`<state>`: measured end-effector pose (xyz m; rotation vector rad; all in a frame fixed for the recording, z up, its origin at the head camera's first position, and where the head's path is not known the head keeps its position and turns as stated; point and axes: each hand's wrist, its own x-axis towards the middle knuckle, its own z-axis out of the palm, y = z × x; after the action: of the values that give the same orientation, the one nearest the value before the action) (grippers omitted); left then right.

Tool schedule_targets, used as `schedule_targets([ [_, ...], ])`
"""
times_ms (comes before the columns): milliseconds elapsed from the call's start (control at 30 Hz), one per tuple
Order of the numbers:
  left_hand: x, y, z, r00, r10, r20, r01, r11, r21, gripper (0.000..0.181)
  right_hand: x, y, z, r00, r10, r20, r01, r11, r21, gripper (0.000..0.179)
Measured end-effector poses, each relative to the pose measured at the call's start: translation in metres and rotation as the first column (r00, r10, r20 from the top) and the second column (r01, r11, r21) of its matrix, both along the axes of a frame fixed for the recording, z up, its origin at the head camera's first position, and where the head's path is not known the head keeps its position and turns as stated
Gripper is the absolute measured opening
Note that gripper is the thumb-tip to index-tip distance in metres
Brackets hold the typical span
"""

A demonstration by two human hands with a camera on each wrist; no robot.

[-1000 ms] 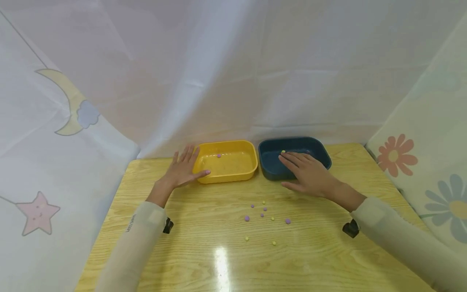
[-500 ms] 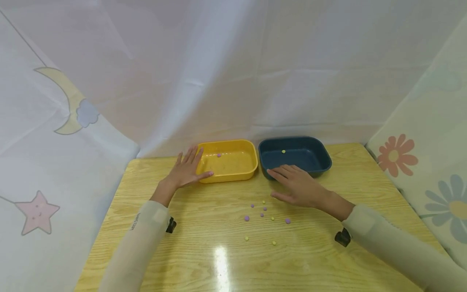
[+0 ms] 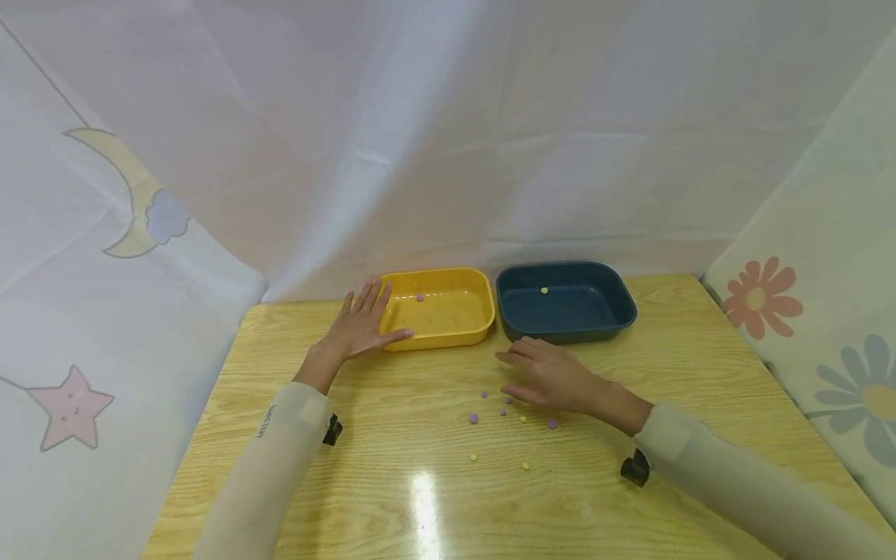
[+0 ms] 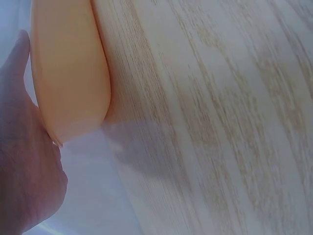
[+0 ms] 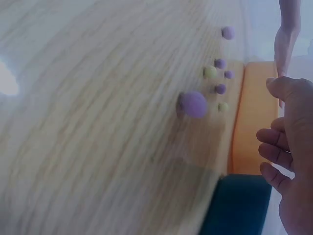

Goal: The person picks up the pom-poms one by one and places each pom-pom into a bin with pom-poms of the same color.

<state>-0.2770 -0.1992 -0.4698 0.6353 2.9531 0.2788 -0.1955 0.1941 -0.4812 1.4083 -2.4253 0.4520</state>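
Observation:
My left hand (image 3: 358, 328) rests with spread, straight fingers at the left end of a yellow tray (image 3: 448, 340), the thumb along its near rim. The tray's orange-looking wall (image 4: 71, 63) sits against that hand in the left wrist view. One small purple ball (image 3: 420, 298) lies inside. My right hand (image 3: 553, 379), fingers loosely bent and holding nothing, hovers just in front of a dark blue tray (image 3: 584, 311), over the far side of several small loose balls. Among these are a purple ball (image 5: 194, 104) and a yellow ball (image 3: 526, 466).
Inside the blue tray is one yellow ball (image 3: 544, 291). Both trays stand side by side at the back of the wooden table (image 3: 392, 467), close to a white cloth backdrop (image 3: 434, 155). Printed cloth also hangs on the left and right.
My right hand has moved from above the blue tray toward me and left, to the loose balls. My left hand has shifted slightly right at the yellow tray.

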Motion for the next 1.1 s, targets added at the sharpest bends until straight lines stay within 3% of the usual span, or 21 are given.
schedule_targets([
  [300, -0.001, 0.000, 0.000, 1.000, 0.013, -0.009, -0.013, 1.000, -0.005, 0.111, -0.004, -0.012, -0.014, 0.992, 0.012, 0.130, -0.007, 0.999, -0.036, 0.044],
  [533, -0.001, 0.001, -0.001, 1.000, 0.018, 0.013, -0.018, 1.000, -0.011, 0.112, -0.006, -0.019, -0.021, 0.957, 0.037, 0.289, -0.017, 0.997, -0.071, 0.033],
  [733, -0.002, 0.002, 0.000, 0.999, 0.027, 0.023, -0.027, 1.000, -0.010, 0.112, -0.010, -0.023, -0.027, 0.937, 0.069, 0.341, -0.039, 0.995, -0.095, 0.024],
  [1100, -0.005, 0.000, -0.003, 0.999, 0.029, 0.023, -0.028, 0.999, -0.022, 0.116, -0.012, -0.029, -0.032, 0.907, 0.048, 0.419, -0.029, 0.998, -0.053, 0.021],
])
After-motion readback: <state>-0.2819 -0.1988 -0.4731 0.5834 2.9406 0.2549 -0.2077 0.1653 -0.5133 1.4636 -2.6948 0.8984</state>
